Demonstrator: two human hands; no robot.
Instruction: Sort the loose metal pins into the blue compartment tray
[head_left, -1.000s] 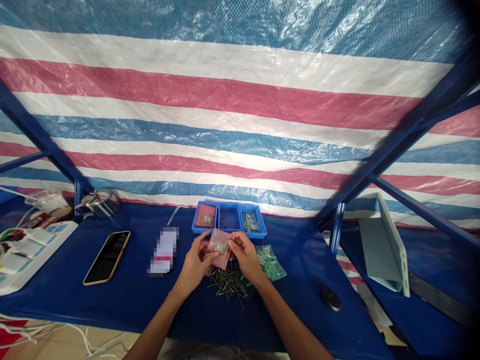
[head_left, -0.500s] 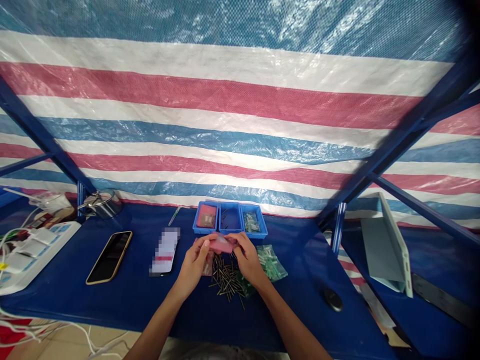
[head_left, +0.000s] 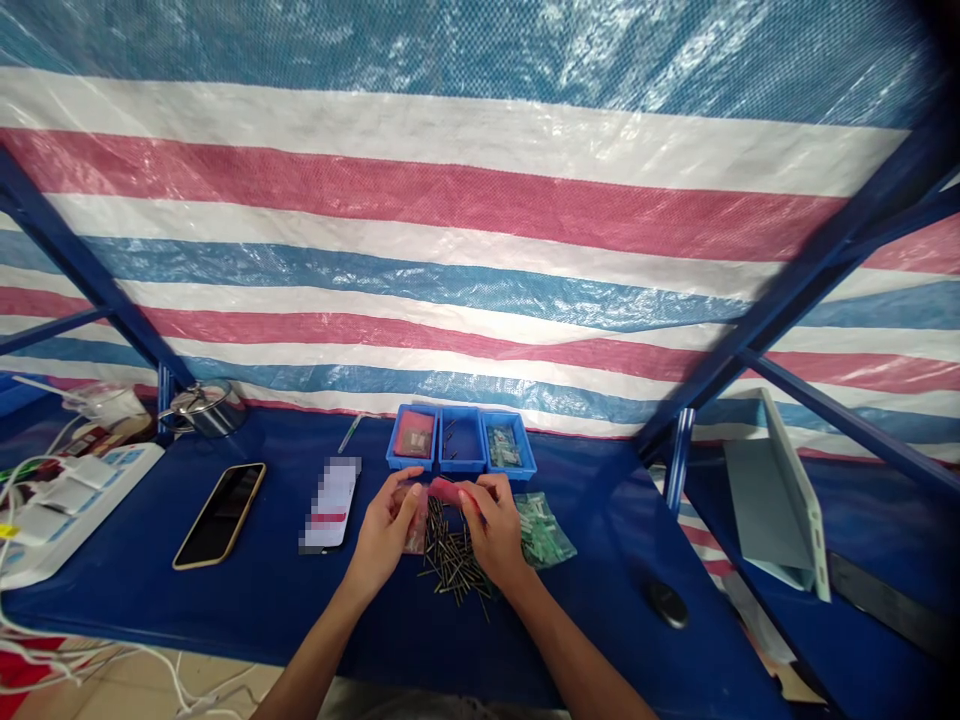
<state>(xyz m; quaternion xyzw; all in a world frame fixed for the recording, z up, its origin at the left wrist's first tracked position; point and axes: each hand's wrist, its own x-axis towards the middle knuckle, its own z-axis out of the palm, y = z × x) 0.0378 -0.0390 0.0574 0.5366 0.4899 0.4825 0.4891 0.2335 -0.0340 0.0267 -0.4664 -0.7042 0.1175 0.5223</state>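
Both hands pinch a small pink plastic bag (head_left: 444, 491) above the blue table (head_left: 285, 590). My left hand (head_left: 386, 530) grips its left end, and my right hand (head_left: 491, 525) grips its right end. The bag lies flat, almost edge-on to me. Under the hands sits a heap of thin dark pins (head_left: 452, 556). A second pink bag (head_left: 415, 528) lies by my left hand. Clear bags of green parts (head_left: 544, 527) lie just right of my right hand. Three joined blue trays (head_left: 460, 441) stand behind the hands.
A phone (head_left: 220, 514) lies face up on the left, with a white card (head_left: 330, 503) beside it. Further left are a white power strip (head_left: 67, 505) with cables and a metal lidded pot (head_left: 201, 407). A dark round object (head_left: 666, 605) lies right. A striped tarp hangs behind.
The pink bag was held upright facing me a second ago. Both hands have tipped it flat and lowered it toward the pin heap.
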